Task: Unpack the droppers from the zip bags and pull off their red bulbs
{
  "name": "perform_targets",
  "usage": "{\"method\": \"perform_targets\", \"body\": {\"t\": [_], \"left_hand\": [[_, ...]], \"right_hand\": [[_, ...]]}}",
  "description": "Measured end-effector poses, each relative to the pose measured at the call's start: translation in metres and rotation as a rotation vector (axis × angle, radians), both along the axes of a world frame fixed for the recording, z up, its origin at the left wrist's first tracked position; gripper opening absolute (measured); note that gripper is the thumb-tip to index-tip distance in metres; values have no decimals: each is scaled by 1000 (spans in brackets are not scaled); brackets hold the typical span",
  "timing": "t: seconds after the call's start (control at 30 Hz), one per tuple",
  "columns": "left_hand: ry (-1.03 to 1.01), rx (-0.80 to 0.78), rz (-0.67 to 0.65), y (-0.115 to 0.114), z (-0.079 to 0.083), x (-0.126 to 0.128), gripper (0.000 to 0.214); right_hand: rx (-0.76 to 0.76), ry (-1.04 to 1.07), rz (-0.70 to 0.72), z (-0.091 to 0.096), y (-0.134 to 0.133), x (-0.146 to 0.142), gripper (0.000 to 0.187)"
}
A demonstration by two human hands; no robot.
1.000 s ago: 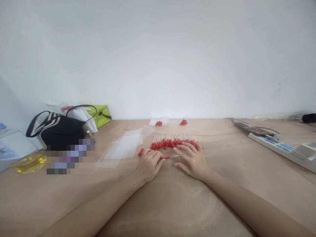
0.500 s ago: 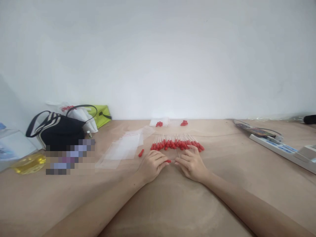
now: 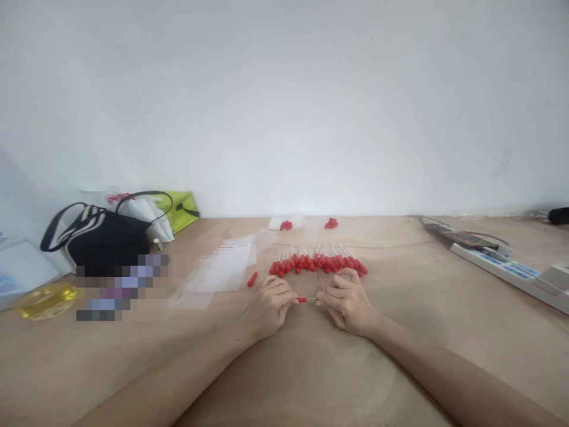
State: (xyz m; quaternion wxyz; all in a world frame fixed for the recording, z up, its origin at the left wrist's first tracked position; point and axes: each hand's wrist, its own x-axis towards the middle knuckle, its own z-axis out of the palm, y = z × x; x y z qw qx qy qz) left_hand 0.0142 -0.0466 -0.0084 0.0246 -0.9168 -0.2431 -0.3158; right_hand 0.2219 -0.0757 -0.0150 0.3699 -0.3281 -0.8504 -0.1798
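Left hand (image 3: 271, 305) had fingers clamped on a red dropper bulb (image 3: 302, 300), right hand (image 3: 349, 302) pinched its clear tube (image 3: 311, 300), prob for steadiness; spare droppers (image 3: 302, 261) sat just beyond.

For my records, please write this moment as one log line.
left hand: holds red bulb | right hand: holds clear tube | beyond: row of red-tipped tubes

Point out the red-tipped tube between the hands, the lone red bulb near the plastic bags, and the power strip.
Red-tipped tube (image 3: 302, 300): head view, on its red end.
Lone red bulb (image 3: 252, 279): head view, on its middle.
Power strip (image 3: 511, 270): head view, on its socket face.
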Motion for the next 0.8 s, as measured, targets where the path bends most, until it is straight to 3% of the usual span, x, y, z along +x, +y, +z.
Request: {"method": "perform_targets", "body": {"t": [0.17, 0.4, 0.57, 0.8], "left_hand": [[-18, -35, 14, 2, -2, -8, 20], [-119, -88, 150, 1, -2, -19, 20], [-285, -132, 389, 10, 5, -27, 25], [-315, -397, 655, 31, 19, -62, 22]], "right_hand": [[-19, 15, -6, -1, 0, 8, 19], [-83, 78, -162, -4, -1, 26, 19], [-141, 127, -284, -6, 2, 20, 23], [-71, 125, -397, -11, 7, 14, 19]]}}
